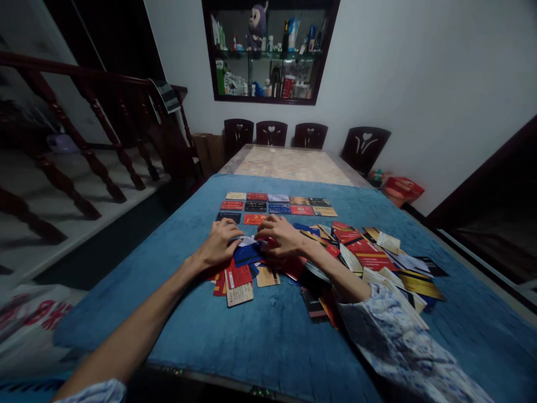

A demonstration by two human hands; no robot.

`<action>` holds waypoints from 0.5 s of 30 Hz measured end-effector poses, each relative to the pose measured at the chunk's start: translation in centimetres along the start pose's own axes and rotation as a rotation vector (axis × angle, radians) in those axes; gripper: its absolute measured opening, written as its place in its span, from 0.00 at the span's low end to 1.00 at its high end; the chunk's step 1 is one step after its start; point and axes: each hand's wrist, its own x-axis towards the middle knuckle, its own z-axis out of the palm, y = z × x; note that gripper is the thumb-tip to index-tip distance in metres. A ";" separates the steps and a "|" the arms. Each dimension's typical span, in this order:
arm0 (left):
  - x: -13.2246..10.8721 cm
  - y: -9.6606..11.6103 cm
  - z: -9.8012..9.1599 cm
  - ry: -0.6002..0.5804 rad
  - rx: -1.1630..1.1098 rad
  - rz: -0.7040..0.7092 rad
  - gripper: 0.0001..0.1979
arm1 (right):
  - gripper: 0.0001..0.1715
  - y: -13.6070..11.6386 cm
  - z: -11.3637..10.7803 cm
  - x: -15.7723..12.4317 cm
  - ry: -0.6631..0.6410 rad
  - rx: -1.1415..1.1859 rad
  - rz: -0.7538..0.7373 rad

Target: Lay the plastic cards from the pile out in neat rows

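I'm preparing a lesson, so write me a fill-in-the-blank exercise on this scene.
1. The left hand and right hand, both over cards, are ____, not gloved.
2. The farthest row of cards contains ____ cards.
3. The cloth beneath the cards is ____ in colour.
4. The wide scattered pile lies on the ____ hand's side.
Missing words: bare; five; blue; right.

The single head-worn view looks forward and down from close above and behind the hands (280,236), across the bench (268,336) to the wall (390,61) beyond them.
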 end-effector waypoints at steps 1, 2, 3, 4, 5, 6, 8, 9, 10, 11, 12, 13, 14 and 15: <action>-0.2 0.0 -0.2 -0.009 -0.008 0.026 0.13 | 0.24 -0.1 0.0 -0.1 -0.003 0.008 0.000; -0.3 0.0 -0.4 -0.017 -0.013 0.055 0.13 | 0.25 -0.3 0.1 -0.2 -0.010 0.017 -0.006; -0.4 0.0 -0.6 -0.021 -0.018 0.082 0.12 | 0.26 -0.4 0.1 -0.3 -0.019 0.025 -0.017; -0.5 0.1 -0.8 -0.024 -0.021 0.105 0.12 | 0.27 -0.5 0.0 -0.3 -0.027 0.032 -0.029; -0.6 0.1 -1.0 -0.025 -0.027 0.125 0.11 | 0.27 -0.7 0.0 -0.4 -0.035 0.036 -0.043; -0.7 0.1 -1.3 -0.031 -0.036 0.145 0.11 | 0.27 -0.8 0.0 -0.4 -0.045 0.039 -0.054; -0.9 0.3 -1.7 -0.063 -0.062 0.185 0.10 | 0.27 -0.9 -0.1 -0.5 -0.065 0.035 -0.063; -0.9 0.4 -1.9 -0.089 -0.074 0.205 0.10 | 0.27 -1.0 -0.2 -0.5 -0.074 0.028 -0.062; -1.0 0.5 -2.1 -0.116 -0.083 0.222 0.11 | 0.27 -1.0 -0.2 -0.5 -0.084 0.021 -0.057; -1.1 0.6 -2.3 -0.140 -0.089 0.235 0.11 | 0.27 -1.1 -0.2 -0.6 -0.094 0.015 -0.052; -1.1 0.7 -2.4 -0.158 -0.090 0.243 0.12 | 0.26 -1.1 -0.2 -0.6 -0.099 0.009 -0.045; -1.2 0.8 -2.5 -0.168 -0.087 0.246 0.13 | 0.26 -1.1 -0.2 -0.6 -0.103 0.007 -0.042; -1.2 0.9 -2.6 -0.178 -0.083 0.249 0.14 | 0.26 -1.1 -0.2 -0.6 -0.104 0.006 -0.042; -1.2 1.0 -2.7 -0.188 -0.077 0.254 0.15 | 0.26 -1.1 -0.2 -0.6 -0.105 0.007 -0.046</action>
